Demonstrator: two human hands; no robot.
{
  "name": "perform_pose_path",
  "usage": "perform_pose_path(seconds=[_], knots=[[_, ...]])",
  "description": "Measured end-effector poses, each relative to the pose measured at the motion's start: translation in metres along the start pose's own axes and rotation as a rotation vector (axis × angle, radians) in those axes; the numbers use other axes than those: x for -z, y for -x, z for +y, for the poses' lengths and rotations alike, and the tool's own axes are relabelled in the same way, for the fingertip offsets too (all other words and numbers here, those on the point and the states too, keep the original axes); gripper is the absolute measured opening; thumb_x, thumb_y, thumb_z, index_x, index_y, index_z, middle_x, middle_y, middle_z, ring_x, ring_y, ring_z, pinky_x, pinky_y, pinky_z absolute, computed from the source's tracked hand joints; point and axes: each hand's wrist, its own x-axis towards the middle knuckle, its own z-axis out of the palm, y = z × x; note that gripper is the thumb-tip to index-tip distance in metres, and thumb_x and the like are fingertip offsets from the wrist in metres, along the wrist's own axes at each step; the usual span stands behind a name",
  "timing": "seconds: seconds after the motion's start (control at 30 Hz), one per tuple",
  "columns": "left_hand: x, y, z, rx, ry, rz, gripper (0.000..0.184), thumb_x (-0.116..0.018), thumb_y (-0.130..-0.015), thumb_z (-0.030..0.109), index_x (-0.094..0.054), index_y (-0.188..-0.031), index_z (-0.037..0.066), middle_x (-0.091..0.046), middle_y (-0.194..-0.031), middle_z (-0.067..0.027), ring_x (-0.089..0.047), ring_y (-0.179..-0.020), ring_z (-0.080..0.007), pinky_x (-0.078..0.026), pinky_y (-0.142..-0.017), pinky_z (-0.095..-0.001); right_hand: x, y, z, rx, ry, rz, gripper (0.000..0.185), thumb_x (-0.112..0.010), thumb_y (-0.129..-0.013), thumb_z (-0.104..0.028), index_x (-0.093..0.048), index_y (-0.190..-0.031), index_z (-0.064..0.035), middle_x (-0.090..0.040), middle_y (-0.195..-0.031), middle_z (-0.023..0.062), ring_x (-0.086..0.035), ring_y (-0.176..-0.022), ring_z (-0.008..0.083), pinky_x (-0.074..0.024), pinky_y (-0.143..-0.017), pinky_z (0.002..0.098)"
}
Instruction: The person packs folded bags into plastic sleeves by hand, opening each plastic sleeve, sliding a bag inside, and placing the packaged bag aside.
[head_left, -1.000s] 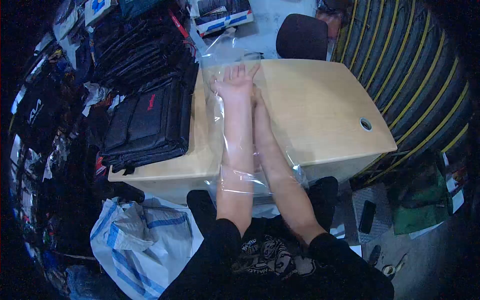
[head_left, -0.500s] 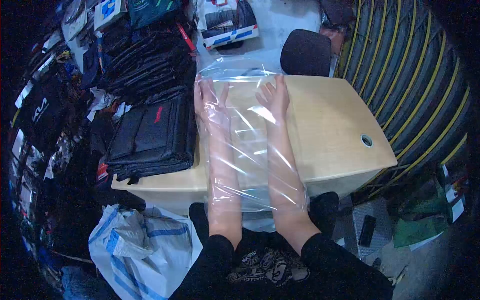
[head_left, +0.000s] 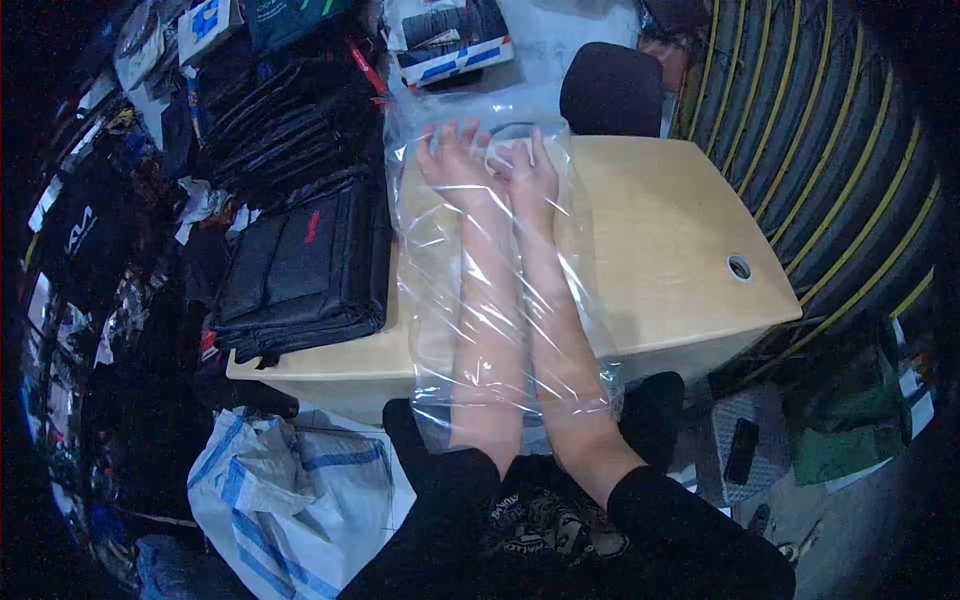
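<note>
A large clear plastic bag (head_left: 432,290) lies over the wooden table top, and both my forearms reach inside it from its near end. Close to the far end, my left hand (head_left: 455,168) has its fingers spread and holds nothing. Beside it my right hand (head_left: 533,182) is also inside the bag, with thumb and fingers apart and nothing in it. The two hands are close together, their inner fingers nearly meeting or touching. Creases and glare on the plastic blur the fingertips a little.
Black folded bags (head_left: 300,265) with a red label lie on the table's (head_left: 660,240) left side. A dark chair back (head_left: 612,90) stands behind the table. Yellow-striped dark coils (head_left: 830,170) rise at the right. A white and blue sack (head_left: 290,490) sits at the lower left.
My left hand has moved right, away from the bag's left side, toward my right hand. My right hand has shifted slightly left, and its fingers have opened out. The plastic has loosened around the arms.
</note>
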Motion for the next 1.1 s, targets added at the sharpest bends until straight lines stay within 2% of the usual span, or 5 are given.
perform_pose_path(seconds=[0.47, 0.73, 0.87, 1.0, 1.1], knots=[[0.034, -0.015, 0.008, 0.226, -0.099, -0.229, 0.088, -0.061, -0.084, 0.047, -0.004, -0.148, 0.025, -0.004, -0.153, -0.0037, -0.009, -0.139, -0.0345, -0.027, -0.096, -0.0691, 0.033, 0.030, -0.056, 0.015, 0.685, 0.067, 0.061, -0.045, -0.094, -0.032, -0.024, -0.141, 0.0003, -0.030, -0.143, 0.0260, -0.034, -0.131, 0.0367, -0.0332, -0.104, 0.0336], [0.079, -0.018, -0.019, 0.145, -0.163, -0.277, 0.081, -0.064, -0.084, 0.006, -0.017, -0.148, 0.022, -0.032, -0.138, -0.0066, -0.049, -0.111, -0.0197, -0.050, -0.075, -0.0351, 0.061, 0.003, -0.020, -0.212, -0.323, 0.275, 0.065, -0.058, -0.090, -0.035, -0.032, -0.139, -0.0023, -0.040, -0.138, 0.0131, -0.041, -0.124, 0.0346, -0.0428, -0.095, 0.0480], [0.086, -0.003, -0.015, 0.367, -0.055, -0.280, 0.072, -0.059, -0.087, 0.032, -0.019, -0.147, 0.019, -0.038, -0.137, -0.0062, -0.039, -0.123, -0.0250, -0.040, -0.090, -0.0580, 0.057, 0.017, -0.038, -0.286, -0.186, 0.122, 0.069, -0.044, -0.093, -0.048, -0.022, -0.144, -0.0060, -0.027, -0.147, 0.0097, -0.019, -0.137, 0.0299, -0.0172, -0.109, 0.0509], [0.082, 0.004, -0.019, 0.455, 0.053, -0.132, 0.094, -0.053, -0.081, 0.060, 0.004, -0.148, 0.026, 0.014, -0.153, -0.0009, 0.002, -0.141, -0.0312, -0.019, -0.101, -0.0693, 0.043, 0.019, -0.006, -0.072, 0.097, 0.014, 0.075, -0.036, -0.095, -0.050, -0.008, -0.145, -0.0019, -0.040, -0.136, 0.0238, -0.036, -0.129, 0.0295, -0.0297, -0.103, 0.0370], [0.069, 0.005, -0.013, 0.438, 0.082, -0.097, 0.103, -0.047, -0.078, 0.072, 0.010, -0.147, 0.020, 0.017, -0.153, -0.0037, 0.005, -0.141, -0.0319, -0.018, -0.100, -0.0691, 0.033, 0.044, 0.001, -0.194, 0.512, -0.129, 0.073, -0.044, -0.095, -0.041, -0.007, -0.147, -0.0057, -0.025, -0.146, 0.0180, -0.028, -0.134, 0.0237, -0.0269, -0.106, 0.0323]])
